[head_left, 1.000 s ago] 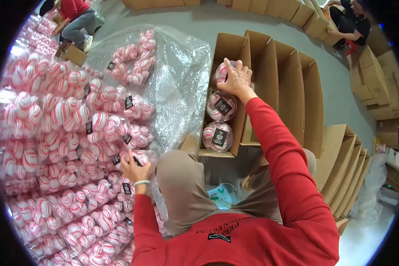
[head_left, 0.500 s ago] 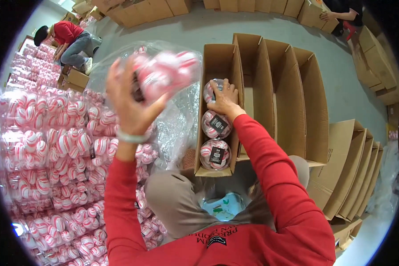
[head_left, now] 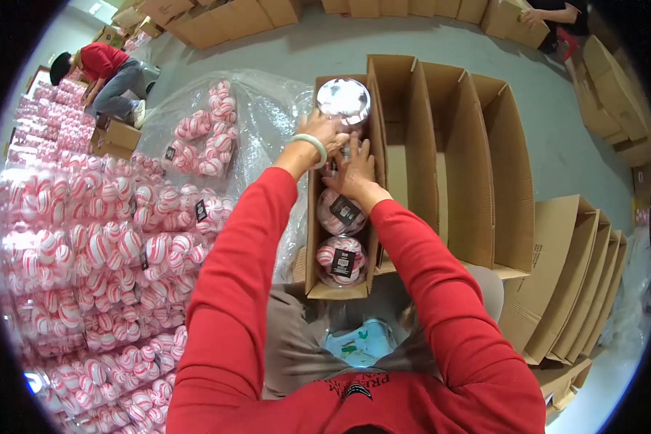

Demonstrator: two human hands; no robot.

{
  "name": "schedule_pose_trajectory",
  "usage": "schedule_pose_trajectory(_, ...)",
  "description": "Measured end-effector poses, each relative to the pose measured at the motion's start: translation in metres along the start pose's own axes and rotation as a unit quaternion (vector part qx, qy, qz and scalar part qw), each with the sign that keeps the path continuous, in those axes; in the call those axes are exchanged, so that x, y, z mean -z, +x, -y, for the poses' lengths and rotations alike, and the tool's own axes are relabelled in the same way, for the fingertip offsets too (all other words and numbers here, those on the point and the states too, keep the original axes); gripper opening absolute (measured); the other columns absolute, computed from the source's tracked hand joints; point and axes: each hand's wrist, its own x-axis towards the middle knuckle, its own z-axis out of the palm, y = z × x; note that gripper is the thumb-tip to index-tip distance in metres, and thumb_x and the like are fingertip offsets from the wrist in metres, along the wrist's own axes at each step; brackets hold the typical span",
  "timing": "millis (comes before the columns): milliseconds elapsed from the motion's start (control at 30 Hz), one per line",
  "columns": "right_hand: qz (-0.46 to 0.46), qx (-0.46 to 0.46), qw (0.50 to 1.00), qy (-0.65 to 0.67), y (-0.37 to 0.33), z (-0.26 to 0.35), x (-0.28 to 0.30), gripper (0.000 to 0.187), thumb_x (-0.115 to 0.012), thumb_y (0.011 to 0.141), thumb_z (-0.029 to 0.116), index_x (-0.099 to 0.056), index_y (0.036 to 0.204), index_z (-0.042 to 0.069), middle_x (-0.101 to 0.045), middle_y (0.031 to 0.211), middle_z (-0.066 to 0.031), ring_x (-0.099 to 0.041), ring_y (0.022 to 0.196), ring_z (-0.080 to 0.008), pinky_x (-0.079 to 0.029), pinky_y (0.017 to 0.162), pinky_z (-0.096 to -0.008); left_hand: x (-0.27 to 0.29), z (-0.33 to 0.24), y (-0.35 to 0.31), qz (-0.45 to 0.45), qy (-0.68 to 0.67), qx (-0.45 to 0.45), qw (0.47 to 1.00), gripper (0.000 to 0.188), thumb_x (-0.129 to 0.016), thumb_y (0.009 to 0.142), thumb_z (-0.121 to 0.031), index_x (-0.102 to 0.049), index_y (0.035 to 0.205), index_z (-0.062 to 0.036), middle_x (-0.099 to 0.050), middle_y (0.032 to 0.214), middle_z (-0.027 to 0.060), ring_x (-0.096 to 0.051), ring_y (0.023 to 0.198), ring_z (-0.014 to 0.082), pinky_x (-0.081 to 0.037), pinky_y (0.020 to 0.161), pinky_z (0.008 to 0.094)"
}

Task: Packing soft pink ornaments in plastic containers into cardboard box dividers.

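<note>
A narrow cardboard box [head_left: 312, 246] stands in front of me with a row of clear plastic tubs of red-and-white striped balls. At its far end my left hand [head_left: 322, 136] holds a tub [head_left: 343, 100] by its near side, the tub's shiny round end turned up. My right hand [head_left: 354, 172] lies just nearer, fingers spread over another tub that it mostly hides. Closer to me, two tubs with dark labels, a middle one [head_left: 341, 212] and a near one [head_left: 341, 260], rest in the box.
Open empty cardboard boxes [head_left: 452, 166] stand to the right, with more boxes [head_left: 568, 282] beyond. Stacked tubs of striped balls [head_left: 101, 289] fill the left, beside a clear plastic sheet [head_left: 267, 108]. A co-worker [head_left: 108, 76] crouches far left; another person's arm [head_left: 553, 16] shows far right.
My left hand has carried a tub from the left to the far end of the box. My right hand has stayed over the tub inside, its fingers now more spread.
</note>
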Motion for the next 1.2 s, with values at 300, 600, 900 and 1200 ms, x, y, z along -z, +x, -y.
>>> schedule_pose_trajectory(300, 0.009, 0.044, 0.999, -0.019, -0.003, -0.044, -0.015, 0.085, -0.056, 0.081, 0.059, -0.019, 0.147, 0.022, 0.000, 0.152, -0.0274, -0.019, 0.129, -0.0618, -0.031, 0.101, -0.0619, 0.020, 0.049, -0.242, -0.108, -0.279, 0.116, 0.947, 0.045, -0.061, 0.088, -0.022, -0.053, 0.128, -0.0045, -0.057, 0.125, 0.0173, -0.053, 0.118, 0.0270, -0.040, 0.100, 0.0341)
schedule_pose_trajectory(600, 0.039, 0.063, 0.995, 0.074, -0.018, -0.065, -0.026, 0.090, -0.057, 0.080, 0.060, -0.019, 0.146, 0.010, -0.003, 0.151, -0.0290, -0.045, 0.119, -0.0506, -0.042, 0.098, -0.0488, -0.181, -0.021, -0.516, -0.141, -0.444, 0.514, 0.720, 0.039, -0.060, 0.079, -0.009, -0.060, 0.118, -0.0012, -0.067, 0.105, 0.0127, -0.064, 0.095, 0.0195, -0.049, 0.085, 0.0315)
schedule_pose_trajectory(900, -0.126, 0.049, 0.991, 0.003, 0.040, -0.062, 0.007, 0.074, -0.053, 0.084, 0.055, -0.039, 0.136, 0.004, -0.038, 0.141, -0.0204, -0.035, 0.132, -0.0374, -0.034, 0.103, -0.0503, -0.239, -0.117, -0.570, -0.042, -0.392, 0.555, 0.732, 0.050, -0.065, 0.076, -0.017, -0.056, 0.123, -0.0036, -0.065, 0.106, 0.0143, -0.062, 0.099, 0.0226, -0.049, 0.085, 0.0345)
schedule_pose_trajectory(1200, -0.163, 0.111, 0.978, -0.065, 0.075, -0.074, -0.016, 0.087, -0.053, 0.083, 0.060, -0.030, 0.140, -0.002, -0.027, 0.148, -0.0186, -0.027, 0.136, -0.0377, -0.026, 0.108, -0.0513, -0.346, -0.122, -0.653, 0.026, -0.435, 0.534, 0.725, 0.058, -0.067, 0.077, -0.025, -0.050, 0.128, -0.0054, -0.062, 0.111, 0.0172, -0.060, 0.102, 0.0269, -0.046, 0.086, 0.0336)
